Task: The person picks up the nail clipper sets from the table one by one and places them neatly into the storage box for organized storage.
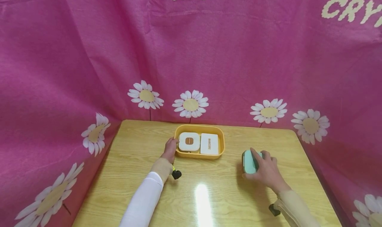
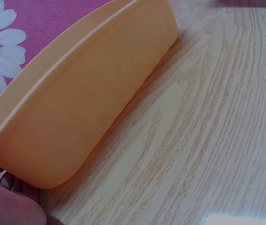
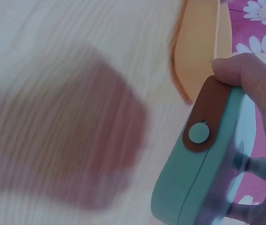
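Observation:
In the head view a yellow-orange tray (image 1: pixel 198 156) lies on the table. Inside it, side by side, are a white rounded box with a brown square (image 1: pixel 189 141) and a white box lettered MANICURE (image 1: pixel 209 144). My left hand (image 1: pixel 170 150) pinches the tray's left end; the left wrist view shows digits on both sides of the rim (image 2: pixel 76 93). To the right of the tray, my right hand (image 1: pixel 266 169) grips a mint-green case (image 1: pixel 250 162) held over the table. The right wrist view shows the case's brown strap (image 3: pixel 210 110) and round snap (image 3: pixel 199 133).
A light wooden table (image 1: pixel 185 187) spreads beneath both hands, with a bright reflection near its front. Pink cloth (image 1: pixel 226 61) with printed daisies hangs behind the table and along its sides.

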A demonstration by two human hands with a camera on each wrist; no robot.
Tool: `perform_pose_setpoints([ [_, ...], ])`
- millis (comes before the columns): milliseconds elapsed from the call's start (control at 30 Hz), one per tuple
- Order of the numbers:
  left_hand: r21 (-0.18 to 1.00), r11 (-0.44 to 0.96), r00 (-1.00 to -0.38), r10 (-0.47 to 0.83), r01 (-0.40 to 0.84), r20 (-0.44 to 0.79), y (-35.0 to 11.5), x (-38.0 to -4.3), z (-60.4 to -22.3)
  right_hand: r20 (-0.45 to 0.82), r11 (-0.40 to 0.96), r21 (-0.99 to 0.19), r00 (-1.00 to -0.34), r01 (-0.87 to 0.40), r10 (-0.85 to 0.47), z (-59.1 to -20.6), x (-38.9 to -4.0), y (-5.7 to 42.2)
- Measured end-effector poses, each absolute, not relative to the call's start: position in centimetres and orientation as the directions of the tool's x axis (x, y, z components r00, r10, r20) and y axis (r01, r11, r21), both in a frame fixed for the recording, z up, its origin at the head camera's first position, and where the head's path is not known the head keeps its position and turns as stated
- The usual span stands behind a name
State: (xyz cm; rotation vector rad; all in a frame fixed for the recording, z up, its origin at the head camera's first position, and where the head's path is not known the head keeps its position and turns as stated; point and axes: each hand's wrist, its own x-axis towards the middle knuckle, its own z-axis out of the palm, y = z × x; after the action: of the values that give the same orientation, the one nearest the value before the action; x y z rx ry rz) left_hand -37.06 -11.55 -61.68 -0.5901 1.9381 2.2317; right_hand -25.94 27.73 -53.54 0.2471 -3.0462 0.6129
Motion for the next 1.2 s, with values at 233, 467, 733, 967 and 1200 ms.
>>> perform_pose_setpoints([
  [233,0.927,-0.163,-0.917,-0.162,-0.339,-0.364,-11.4,-36.9,-61.6,0.055,0.9,-0.397,-0.984,-0.178,-0.17,-52.7,-27.1,26.0],
  [467,0.923,-0.157,-0.911,-0.169,-0.351,-0.375,-11.4,-36.8,-61.4,0.08,0.895,-0.392,-0.977,-0.212,-0.196,-52.0,-28.4,24.2],
  [733,0.918,-0.156,-0.907,-0.161,-0.365,-0.388,-11.4,-36.8,-61.3,0.134,0.877,-0.404,-0.965,-0.262,-0.227,-51.5,-30.1,21.9],
  [967,0.919,-0.166,-0.915,-0.136,-0.358,-0.381,-11.5,-37.1,-61.3,0.125,0.864,-0.433,-0.966,-0.257,-0.225,-51.4,-31.6,20.0],
  [1200,0.916,-0.167,-0.909,-0.148,-0.365,-0.389,-11.5,-37.0,-61.6,0.139,0.859,-0.43,-0.961,-0.277,-0.239,-51.6,-32.9,18.2],
])
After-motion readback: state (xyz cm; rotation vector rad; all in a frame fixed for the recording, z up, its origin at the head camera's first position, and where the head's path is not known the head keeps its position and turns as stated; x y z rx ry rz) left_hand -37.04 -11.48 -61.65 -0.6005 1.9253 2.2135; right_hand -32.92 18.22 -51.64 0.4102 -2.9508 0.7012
